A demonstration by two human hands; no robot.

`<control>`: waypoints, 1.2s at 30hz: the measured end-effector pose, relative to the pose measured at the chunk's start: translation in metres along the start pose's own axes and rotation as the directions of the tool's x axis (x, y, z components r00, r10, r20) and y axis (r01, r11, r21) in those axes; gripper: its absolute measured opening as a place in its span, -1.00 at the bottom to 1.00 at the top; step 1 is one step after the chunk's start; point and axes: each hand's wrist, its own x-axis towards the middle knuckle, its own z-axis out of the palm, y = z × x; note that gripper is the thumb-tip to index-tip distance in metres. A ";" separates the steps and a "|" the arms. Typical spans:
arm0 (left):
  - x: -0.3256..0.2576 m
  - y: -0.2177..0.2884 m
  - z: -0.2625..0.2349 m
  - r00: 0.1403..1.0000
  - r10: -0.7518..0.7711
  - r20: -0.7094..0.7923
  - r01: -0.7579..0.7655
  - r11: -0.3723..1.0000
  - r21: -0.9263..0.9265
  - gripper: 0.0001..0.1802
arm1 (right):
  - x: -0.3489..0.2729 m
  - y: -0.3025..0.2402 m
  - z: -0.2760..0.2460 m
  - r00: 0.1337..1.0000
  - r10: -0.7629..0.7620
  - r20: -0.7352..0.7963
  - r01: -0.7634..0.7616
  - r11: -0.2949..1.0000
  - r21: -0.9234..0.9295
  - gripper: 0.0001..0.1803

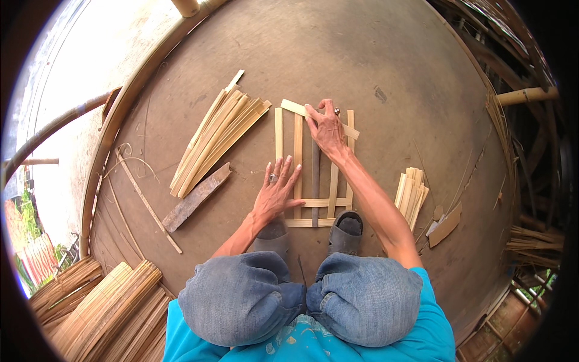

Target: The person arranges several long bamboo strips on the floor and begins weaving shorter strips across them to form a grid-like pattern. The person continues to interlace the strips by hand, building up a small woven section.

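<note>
Several pale bamboo strips [298,136] lie lengthwise on the floor, spaced apart, with a darker strip [315,175] among them. Two crosswise strips run over or under them near my feet, the upper one [329,203] and the lower one [310,223]. At the far end, my right hand [327,130] pinches a short bamboo strip [292,107] that lies slanted across the lengthwise ones. My left hand [276,196] rests with fingers spread over the left lengthwise strips, a ring on one finger; it covers the left ends of the crosswise strips.
A fanned bundle of bamboo strips [217,142] lies to the left beside a flat dark wooden piece [196,198]. A smaller bundle [411,196] and a brown scrap [446,226] are on the right. Stacked slats [108,308] fill the lower left. A bamboo edge [129,90] borders the floor.
</note>
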 end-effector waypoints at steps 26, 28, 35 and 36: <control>0.019 -0.002 -0.003 0.849 -0.326 -0.415 0.181 0.919 -0.350 -0.29 | 0.001 0.016 0.008 0.997 -0.071 0.013 0.069 0.992 0.103 -0.58; 0.018 -0.006 -0.003 0.857 -0.333 -0.392 0.202 0.919 -0.338 -0.29 | 0.003 0.018 0.007 0.994 -0.110 0.022 0.108 0.990 0.091 -0.57; 0.019 -0.008 -0.003 0.863 -0.316 -0.394 0.218 0.937 -0.273 -0.33 | 0.003 0.022 -0.001 0.968 -0.251 -0.026 0.249 0.966 -0.074 -0.58; 0.017 -0.009 -0.008 0.855 -0.323 -0.406 0.231 0.938 -0.259 -0.33 | 0.003 0.018 -0.002 0.959 -0.281 -0.043 0.276 0.955 -0.108 -0.57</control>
